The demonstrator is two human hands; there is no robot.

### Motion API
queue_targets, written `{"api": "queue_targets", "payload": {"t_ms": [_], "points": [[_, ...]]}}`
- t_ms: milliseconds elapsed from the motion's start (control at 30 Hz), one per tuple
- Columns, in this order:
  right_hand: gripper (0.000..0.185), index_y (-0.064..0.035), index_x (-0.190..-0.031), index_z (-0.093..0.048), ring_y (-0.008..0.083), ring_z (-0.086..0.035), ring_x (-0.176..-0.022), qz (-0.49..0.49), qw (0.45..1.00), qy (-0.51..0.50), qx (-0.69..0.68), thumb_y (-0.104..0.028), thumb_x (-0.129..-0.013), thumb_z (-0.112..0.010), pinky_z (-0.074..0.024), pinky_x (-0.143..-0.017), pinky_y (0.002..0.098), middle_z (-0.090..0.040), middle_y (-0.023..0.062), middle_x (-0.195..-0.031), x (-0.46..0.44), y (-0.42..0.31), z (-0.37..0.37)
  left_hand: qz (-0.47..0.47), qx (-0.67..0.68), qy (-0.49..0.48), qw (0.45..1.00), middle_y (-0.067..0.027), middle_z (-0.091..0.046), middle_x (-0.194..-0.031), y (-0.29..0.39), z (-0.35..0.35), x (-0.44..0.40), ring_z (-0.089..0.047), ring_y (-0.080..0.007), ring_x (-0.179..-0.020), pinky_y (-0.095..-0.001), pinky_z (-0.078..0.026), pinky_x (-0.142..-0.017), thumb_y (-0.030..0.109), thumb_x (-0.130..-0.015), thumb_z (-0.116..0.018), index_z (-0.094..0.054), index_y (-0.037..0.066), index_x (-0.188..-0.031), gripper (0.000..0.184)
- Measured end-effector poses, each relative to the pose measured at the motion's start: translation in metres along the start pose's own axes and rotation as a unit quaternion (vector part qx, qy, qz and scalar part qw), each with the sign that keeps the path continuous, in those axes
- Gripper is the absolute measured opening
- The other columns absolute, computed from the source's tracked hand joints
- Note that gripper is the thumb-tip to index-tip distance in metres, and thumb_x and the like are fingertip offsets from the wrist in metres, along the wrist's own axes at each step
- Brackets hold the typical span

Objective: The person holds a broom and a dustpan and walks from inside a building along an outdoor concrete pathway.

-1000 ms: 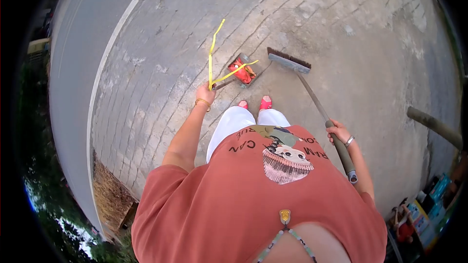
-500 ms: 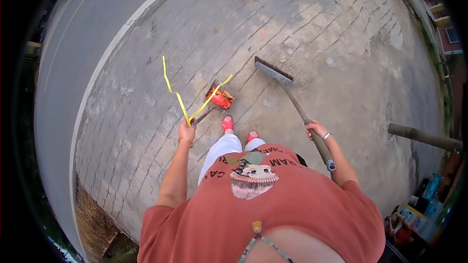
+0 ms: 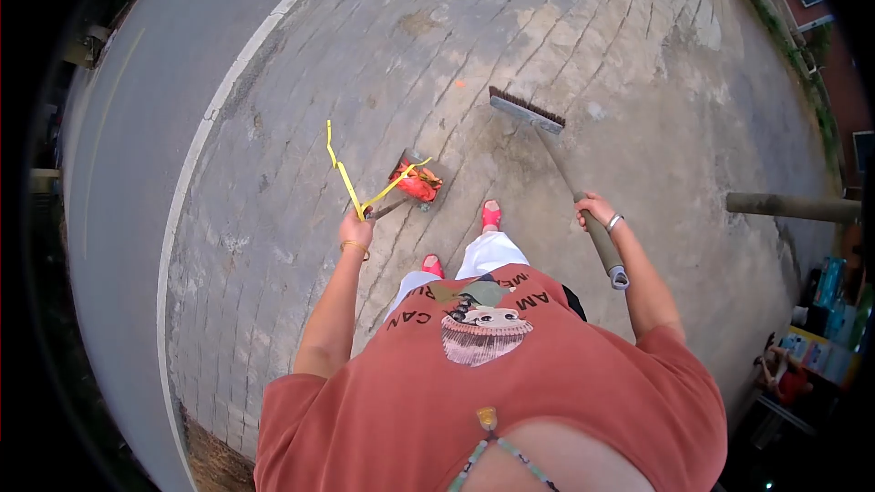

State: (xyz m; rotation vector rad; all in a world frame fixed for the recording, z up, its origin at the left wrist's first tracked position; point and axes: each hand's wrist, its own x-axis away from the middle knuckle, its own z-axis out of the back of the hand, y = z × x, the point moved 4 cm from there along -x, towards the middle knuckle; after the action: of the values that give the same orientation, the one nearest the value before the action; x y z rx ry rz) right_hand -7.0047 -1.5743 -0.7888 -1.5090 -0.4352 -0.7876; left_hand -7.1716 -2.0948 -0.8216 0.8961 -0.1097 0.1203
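My left hand (image 3: 356,230) is closed around the handle of a long-handled dustpan (image 3: 442,170). Red and orange litter (image 3: 419,186) fills part of the pan, which hangs ahead of my feet. A bent yellow strip (image 3: 347,184) also rises from the left hand in a V, one arm reaching over the pan. On the other side, my right hand (image 3: 596,210) grips the shaft of a broom (image 3: 558,155) with a wide grey head and dark bristles. Its head is out in front, and the shaft's end points back beside my forearm.
Cracked, grooved concrete pavement (image 3: 301,82) spreads around me, with a small orange scrap (image 3: 459,85) ahead. A white kerb line (image 3: 211,109) borders the road (image 3: 118,173) on the left. To the right stands a post (image 3: 793,207); a person (image 3: 786,377) and assorted goods are at lower right.
My right foot has come forward, ahead of the left. The orange scrap appears closer to the broom head's level, and the broom head has shifted slightly forward and right in view. Both grips stay the same.
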Motion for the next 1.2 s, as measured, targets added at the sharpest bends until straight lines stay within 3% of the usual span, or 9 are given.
{"api": "queue_targets", "payload": {"t_ms": [67, 200, 233, 367, 500, 767, 933, 1000, 1200], "points": [[0.021, -0.0071, -0.091, -0.046, 0.0130, -0.050, -0.044, 0.027, 1.000, 0.013, -0.006, -0.012, -0.073, -0.056, -0.0423, -0.037, 0.0288, -0.052, 0.0056, -0.061, -0.044, 0.045, 0.006, -0.030, 0.041, 0.000, 0.999, -0.0097, -0.064, -0.080, -0.043, -0.059, -0.018, -0.061, -0.0186, -0.074, -0.0291, -0.045, -0.067, 0.008, -0.066, -0.062, -0.061, 0.004, -0.091, 0.025], [0.058, -0.0035, -0.125, -0.033, 0.0140, -0.051, -0.044, 0.064, 0.997, 0.043, 0.000, -0.011, -0.072, -0.056, -0.0425, -0.036, 0.0300, -0.053, 0.0065, -0.062, -0.113, 0.064, 0.035, -0.049, 0.043, 0.001, 0.998, -0.0077, -0.062, -0.077, -0.045, -0.130, -0.057, -0.056, -0.0139, -0.067, -0.0268, -0.044, -0.062, 0.006, -0.067, -0.064, -0.060, 0.003, -0.092, 0.026], [0.032, -0.0010, -0.097, -0.043, 0.0161, -0.051, -0.043, 0.053, 0.997, 0.049, -0.014, -0.009, -0.069, -0.057, -0.0418, -0.036, 0.0309, -0.050, 0.0077, -0.059, -0.118, 0.063, 0.042, -0.087, 0.034, 0.007, 0.996, -0.0068, -0.061, -0.076, -0.039, -0.139, -0.055, -0.054, -0.0131, -0.064, -0.0269, -0.043, -0.060, 0.005, -0.067, -0.064, -0.060, 0.003, -0.091, 0.024], [0.023, -0.0019, -0.090, -0.045, 0.0166, -0.051, -0.043, 0.078, 0.996, 0.008, 0.051, -0.010, -0.070, -0.055, -0.0423, -0.037, 0.0306, -0.050, 0.0062, -0.058, -0.155, -0.049, 0.089, -0.052, 0.110, 0.005, 0.993, -0.0056, -0.060, -0.074, 0.022, -0.176, -0.127, -0.053, -0.0113, -0.064, -0.0264, -0.043, -0.060, 0.004, -0.068, -0.063, -0.060, 0.002, -0.090, 0.023], [0.027, 0.0015, -0.093, -0.045, 0.0199, -0.054, -0.046, 0.088, 0.988, -0.013, 0.125, -0.009, -0.070, -0.054, -0.0441, -0.040, 0.0337, -0.055, 0.0100, -0.063, -0.210, -0.122, 0.110, -0.027, 0.022, 0.013, 0.999, -0.0077, -0.061, -0.076, 0.138, -0.182, -0.156, -0.055, -0.0143, -0.065, -0.0276, -0.044, -0.061, 0.010, -0.068, -0.064, -0.060, 0.006, -0.091, 0.024], [0.034, 0.0077, -0.099, -0.043, 0.0239, -0.058, -0.050, 0.009, 0.937, -0.010, 0.349, -0.007, -0.070, -0.052, -0.0458, -0.044, 0.0364, -0.057, 0.0182, -0.071, -0.224, -0.166, 0.062, 0.006, -0.108, -0.008, 0.994, -0.0138, -0.063, -0.082, 0.182, -0.207, -0.280, -0.061, -0.0284, -0.077, -0.0358, -0.047, -0.068, 0.016, -0.071, -0.058, -0.062, 0.012, -0.091, 0.021], [0.056, 0.0038, -0.122, -0.035, 0.0169, -0.052, -0.044, -0.063, 0.974, -0.130, 0.173, -0.009, -0.072, -0.056, -0.0432, -0.040, 0.0299, -0.052, 0.0080, -0.063, -0.180, -0.231, 0.089, 0.009, -0.177, -0.032, 0.984, -0.0156, -0.062, -0.084, 0.218, -0.188, -0.326, -0.060, -0.0312, -0.080, -0.0381, -0.047, -0.070, 0.017, -0.070, -0.058, -0.062, 0.014, -0.093, 0.024], [0.067, -0.0061, -0.132, -0.024, 0.0109, -0.049, -0.041, -0.126, 0.975, -0.128, 0.130, -0.011, -0.074, -0.057, -0.0397, -0.035, 0.0251, -0.050, 0.0033, -0.060, -0.141, -0.215, 0.106, 0.023, -0.179, -0.056, 0.982, -0.0145, -0.062, -0.086, 0.194, -0.192, -0.319, -0.059, -0.0309, -0.083, -0.0382, -0.047, -0.072, 0.017, -0.070, -0.058, -0.062, 0.015, -0.094, 0.025], [0.052, -0.0049, -0.121, -0.039, 0.0103, -0.048, -0.043, -0.138, 0.986, -0.095, 0.022, -0.012, -0.073, -0.058, -0.0401, -0.037, 0.0248, -0.050, 0.0024, -0.061, -0.086, -0.146, 0.105, -0.032, -0.075, -0.038, 0.996, -0.0150, -0.062, -0.085, 0.132, -0.211, -0.286, -0.060, -0.0292, -0.081, -0.0359, -0.046, -0.069, 0.016, -0.069, -0.059, -0.062, 0.013, -0.095, 0.026]]}}
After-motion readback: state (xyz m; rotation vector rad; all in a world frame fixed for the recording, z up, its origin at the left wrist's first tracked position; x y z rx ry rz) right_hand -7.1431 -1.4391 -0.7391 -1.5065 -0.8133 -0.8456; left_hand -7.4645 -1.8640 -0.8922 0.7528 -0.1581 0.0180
